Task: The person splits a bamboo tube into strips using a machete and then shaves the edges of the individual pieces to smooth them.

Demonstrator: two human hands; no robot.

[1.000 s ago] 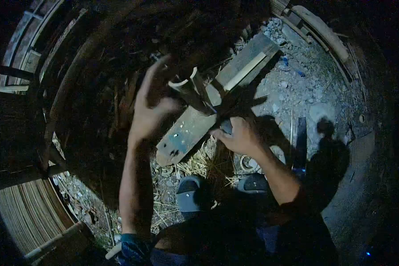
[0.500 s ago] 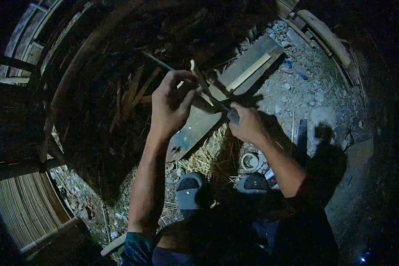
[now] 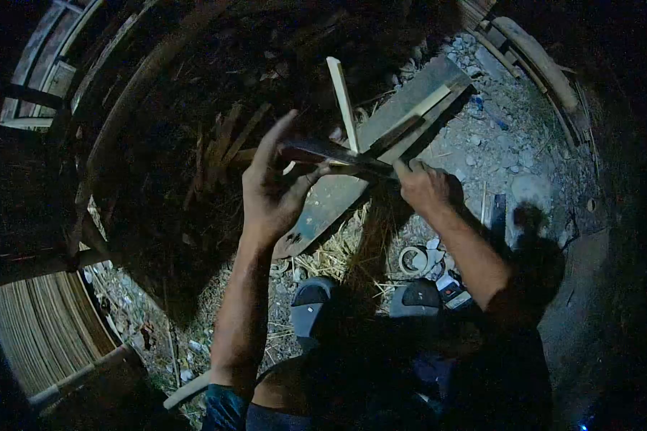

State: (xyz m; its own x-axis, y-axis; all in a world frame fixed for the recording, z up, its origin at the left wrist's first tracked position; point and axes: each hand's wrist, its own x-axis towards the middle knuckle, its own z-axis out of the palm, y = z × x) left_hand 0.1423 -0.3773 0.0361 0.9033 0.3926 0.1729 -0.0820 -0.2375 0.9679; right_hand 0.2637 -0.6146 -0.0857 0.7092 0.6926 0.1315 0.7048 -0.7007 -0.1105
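My right hand (image 3: 428, 190) is closed around the handle end of a dark, long-bladed knife (image 3: 323, 151), its blade pointing left. Fingers apart, my left hand (image 3: 269, 190) is raised by the blade's far end; its thumb reaches toward a pale sliver below the blade. A pale split strip, like bamboo or wood (image 3: 343, 104), juts up from beside the blade; where its lower end joins is hard to see. Beneath the hands, a worn plank (image 3: 331, 205) slants across the ground, with another pale strip (image 3: 428, 103) lying along it.
Straw (image 3: 331, 258) and a ring-shaped roll (image 3: 412, 261) lie near my sandalled feet (image 3: 313, 302). Gravel (image 3: 482, 154) spreads to the right. At lower left is a slatted panel (image 3: 47, 337). Dark split pieces (image 3: 226, 140) are piled beyond my left hand.
The left hand's fingers have spread from a pinch. The knife now shows broadside, and the right hand has shifted right and slightly up. A pale strip now sticks up beside the blade.
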